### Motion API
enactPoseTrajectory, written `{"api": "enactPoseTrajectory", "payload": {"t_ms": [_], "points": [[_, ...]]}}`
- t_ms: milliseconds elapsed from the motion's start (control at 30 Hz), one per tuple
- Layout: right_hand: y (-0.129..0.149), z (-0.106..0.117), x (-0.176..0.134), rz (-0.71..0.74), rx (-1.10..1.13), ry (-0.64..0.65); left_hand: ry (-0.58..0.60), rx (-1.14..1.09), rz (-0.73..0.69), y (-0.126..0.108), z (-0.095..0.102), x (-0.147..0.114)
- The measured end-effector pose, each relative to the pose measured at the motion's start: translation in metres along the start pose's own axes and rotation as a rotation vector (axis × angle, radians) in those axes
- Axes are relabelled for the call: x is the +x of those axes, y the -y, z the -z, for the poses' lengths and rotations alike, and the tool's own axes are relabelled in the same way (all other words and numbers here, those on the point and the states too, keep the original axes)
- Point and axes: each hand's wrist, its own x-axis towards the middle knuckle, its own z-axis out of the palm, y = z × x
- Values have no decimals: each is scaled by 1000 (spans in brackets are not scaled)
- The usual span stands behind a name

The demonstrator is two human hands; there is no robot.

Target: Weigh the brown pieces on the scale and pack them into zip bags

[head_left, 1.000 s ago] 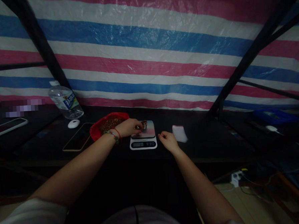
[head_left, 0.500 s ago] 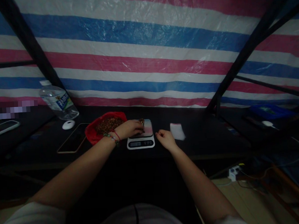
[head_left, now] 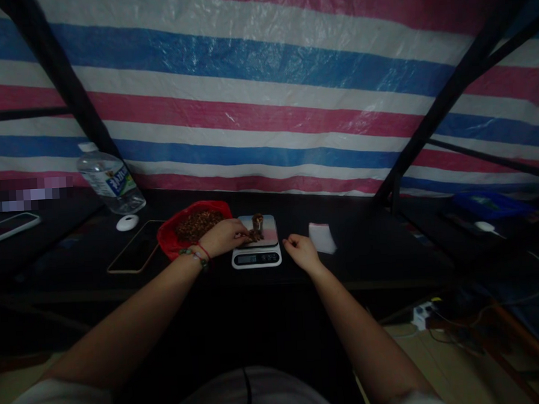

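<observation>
A white kitchen scale [head_left: 257, 261] with a digital display stands on the black table. On its shiny plate lies a small pile of dried brown pieces [head_left: 258, 222], one of them longer and upright-looking. My left hand [head_left: 226, 235] reaches over the plate's left edge, fingers together and curled down at the pile; whatever is between the fingertips is hidden. Under that wrist, a red bag [head_left: 166, 234] lies open, filled with small brown dried bits [head_left: 198, 224]. Right of the scale, my right hand [head_left: 301, 251] rests on the table in a loose fist, apart from the scale.
A small whitish packet [head_left: 322, 239] lies beside my right hand. To the left are a phone [head_left: 134, 248], a white rounded gadget [head_left: 127, 223], a large clear bottle [head_left: 112, 183] and another phone [head_left: 11, 227]. Dark metal posts and a striped sheet [head_left: 265, 112] stand behind.
My left hand has drawn back a little to the left, uncovering more of the brown pile on the scale. My right hand stays in place. The view has shifted slightly.
</observation>
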Motion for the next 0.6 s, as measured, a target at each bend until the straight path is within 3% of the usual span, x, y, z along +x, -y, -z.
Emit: {"api": "enactPoseTrajectory", "payload": {"t_ms": [233, 467, 600], "points": [[0, 1, 0, 14, -1, 4, -88, 25, 47, -3, -6, 2], [-1, 0, 0, -1, -16, 17, -213, -28, 110, 4, -3, -18], [-2, -1, 1, 3, -58, 7, -223, -57, 124, 4, -3, -26]]}}
